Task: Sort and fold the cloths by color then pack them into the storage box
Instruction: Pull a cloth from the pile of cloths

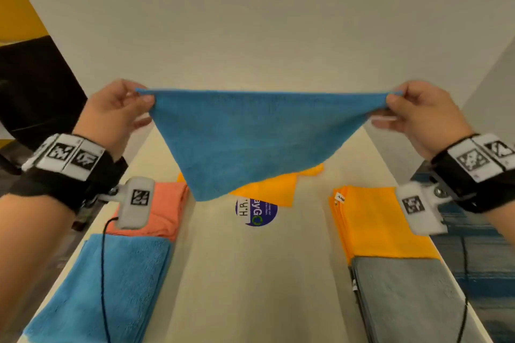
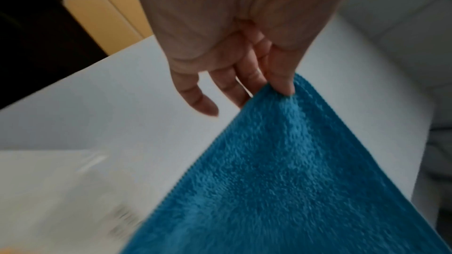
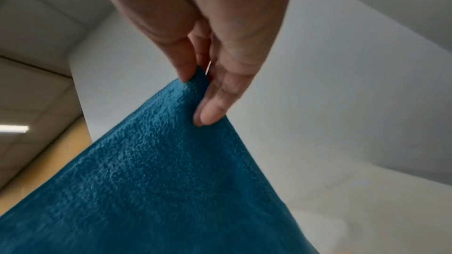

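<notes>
Left hand (image 1: 111, 111): I pinch one top corner of the blue cloth (image 1: 250, 136).
Right hand (image 1: 418, 114): pinches the opposite corner, keeping the top edge taut for folding.
Cloth position: hanging above the tabletop (image 1: 250, 273) middle.

Round blue sticker (image 1: 256, 213) on table (image 1: 250, 273) — "H.R." and "ayG" readable, smaller print illegible

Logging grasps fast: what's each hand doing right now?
Left hand: pinching one corner of the blue microfibre cloth.
Right hand: pinching the opposite corner of the same cloth.
</notes>
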Action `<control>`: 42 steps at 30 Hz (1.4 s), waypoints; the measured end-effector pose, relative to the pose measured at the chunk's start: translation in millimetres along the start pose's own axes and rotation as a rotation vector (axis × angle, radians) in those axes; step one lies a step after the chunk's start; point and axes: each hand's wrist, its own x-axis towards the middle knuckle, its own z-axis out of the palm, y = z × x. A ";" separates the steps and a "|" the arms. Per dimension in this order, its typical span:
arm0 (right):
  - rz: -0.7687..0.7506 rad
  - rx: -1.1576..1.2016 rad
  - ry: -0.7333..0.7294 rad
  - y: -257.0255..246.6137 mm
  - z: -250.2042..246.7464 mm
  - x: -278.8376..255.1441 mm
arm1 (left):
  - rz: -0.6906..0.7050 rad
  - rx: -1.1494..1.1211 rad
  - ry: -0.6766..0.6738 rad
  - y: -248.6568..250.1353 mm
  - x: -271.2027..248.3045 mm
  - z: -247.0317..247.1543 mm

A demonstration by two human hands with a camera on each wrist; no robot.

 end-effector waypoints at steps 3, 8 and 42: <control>0.248 -0.150 -0.208 46.5 -6.5 -38.5 | -0.186 0.071 -0.211 -34.3 -37.0 -23.5; 0.554 -0.494 -0.598 131.0 -16.2 -110.9 | -0.585 0.359 -0.538 -100.2 -109.2 -47.4; 0.867 -0.612 -0.191 264.6 64.5 -39.4 | -0.891 0.761 -0.066 -246.0 -116.2 36.2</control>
